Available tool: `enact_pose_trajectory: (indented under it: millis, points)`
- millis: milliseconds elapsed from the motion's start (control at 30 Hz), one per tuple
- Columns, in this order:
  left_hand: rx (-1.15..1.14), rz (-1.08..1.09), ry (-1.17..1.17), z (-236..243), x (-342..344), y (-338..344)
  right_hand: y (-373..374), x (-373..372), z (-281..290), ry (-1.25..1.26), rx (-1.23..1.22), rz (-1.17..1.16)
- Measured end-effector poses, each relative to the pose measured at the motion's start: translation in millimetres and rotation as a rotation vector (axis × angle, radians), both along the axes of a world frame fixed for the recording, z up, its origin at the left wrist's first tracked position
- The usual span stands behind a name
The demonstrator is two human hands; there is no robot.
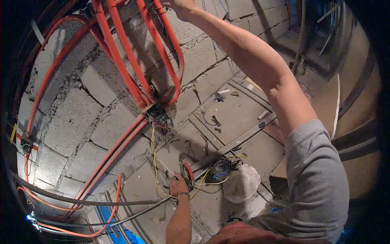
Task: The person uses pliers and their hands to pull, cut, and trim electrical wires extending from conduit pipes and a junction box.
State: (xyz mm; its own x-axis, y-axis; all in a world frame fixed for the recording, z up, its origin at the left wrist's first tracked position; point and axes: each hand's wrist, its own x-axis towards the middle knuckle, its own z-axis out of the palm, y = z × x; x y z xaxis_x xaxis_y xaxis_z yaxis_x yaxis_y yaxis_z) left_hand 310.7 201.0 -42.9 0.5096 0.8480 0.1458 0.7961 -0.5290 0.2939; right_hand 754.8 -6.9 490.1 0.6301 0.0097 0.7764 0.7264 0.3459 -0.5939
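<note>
My left hand (178,185) is low in the middle, closed on a black and red curved tool (188,171) whose exact kind I cannot make out. Thin yellow wire (154,152) and a white wire (165,166) run close by this hand. The yellow one hangs from a dark wall box (157,116) with loose wire ends. Stretched up to the top edge, my right hand (180,6) is beside the orange conduits (164,20). Its fingertips are partly cut off by the frame, so its grip is unclear.
Grey block wall (73,118) fills the left, crossed by more orange conduit (44,85). Metal framing (227,148) lies on the floor with small dark pieces (215,120). A coil of wires (221,168) sits beside a white rounded object (241,183). A dark cable (101,202) spans the lower left.
</note>
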Motion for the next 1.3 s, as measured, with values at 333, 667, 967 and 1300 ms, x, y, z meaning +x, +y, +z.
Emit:
enact_pose_trajectory:
  millis: [333, 667, 967, 1300]
  points:
    - [0.05, -0.08, -0.024, 5, 4, -5, -11, 75, 95, -0.366, -0.253, -0.732]
    - [0.008, -0.229, -0.114, -2, 22, -23, -27, 100, 155, 0.61, 0.429, 0.09]
    - [0.068, -0.035, -0.033, -2, -18, 11, 49, 18, 92, 0.226, -0.051, 0.046]
    - [0.01, -0.051, -0.042, 11, -2, -3, 8, 40, 53, 0.175, -0.041, 0.42]
